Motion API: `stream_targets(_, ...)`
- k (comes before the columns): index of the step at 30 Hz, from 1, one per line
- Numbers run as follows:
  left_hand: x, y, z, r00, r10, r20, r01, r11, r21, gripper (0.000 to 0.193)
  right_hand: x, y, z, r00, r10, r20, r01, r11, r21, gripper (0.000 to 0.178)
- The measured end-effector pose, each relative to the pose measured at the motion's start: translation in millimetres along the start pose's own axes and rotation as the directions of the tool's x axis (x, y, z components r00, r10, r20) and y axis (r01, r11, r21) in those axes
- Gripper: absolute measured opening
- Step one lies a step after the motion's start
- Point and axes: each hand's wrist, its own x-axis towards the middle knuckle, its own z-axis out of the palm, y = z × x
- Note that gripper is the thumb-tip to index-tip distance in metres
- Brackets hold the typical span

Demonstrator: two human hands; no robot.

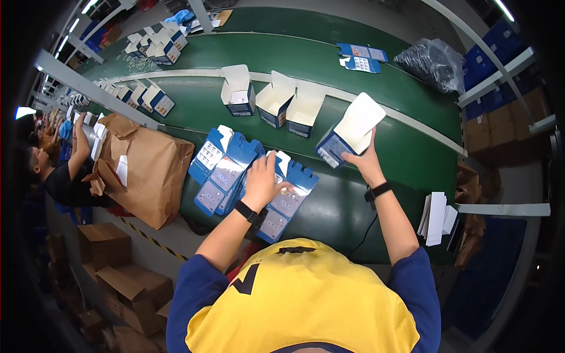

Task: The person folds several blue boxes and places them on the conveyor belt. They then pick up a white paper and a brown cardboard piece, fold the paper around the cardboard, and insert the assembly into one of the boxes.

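Observation:
My right hand [365,160] grips an assembled blue and white carton [348,130] with its white lid flap open, held over the green conveyor belt [406,147]. My left hand [263,178] lies palm down on a fanned stack of flat, unfolded blue cartons [235,170] at the near side of the belt. Three erected open cartons [273,100] stand in a row on the belt just beyond, to the left of the held one. Both wrists wear black bands.
A brown paper sack [147,170] lies at the left by another person [59,170]. More open cartons [141,95] stand further along the belt. White leaflets [436,216] sit at the right, a black plastic bag [432,62] at the far right, cardboard boxes [118,270] below left.

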Motion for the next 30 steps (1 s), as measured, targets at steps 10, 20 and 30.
stream_targets(10, -17, -8, 26, 0.950, -0.311, 0.002, 0.296, 0.907, 0.299, 0.093, 44, 84, 15, 0.884, -0.232, -0.406, -0.072, 0.790, -0.609, 0.108)
stream_targets(20, -25, -7, 11, 0.907, -0.358, -0.223, 0.251, 0.883, -0.396, 0.059, -107, 52, 120, 0.819, 0.571, 0.044, -0.560, 0.782, 0.272, 0.074)
stream_targets(30, -26, 58, -43, 0.987, -0.152, 0.054, 0.108, 0.370, -0.923, 0.057, -156, 15, 123, 0.991, -0.043, 0.127, 0.060, 0.990, -0.130, 0.077)
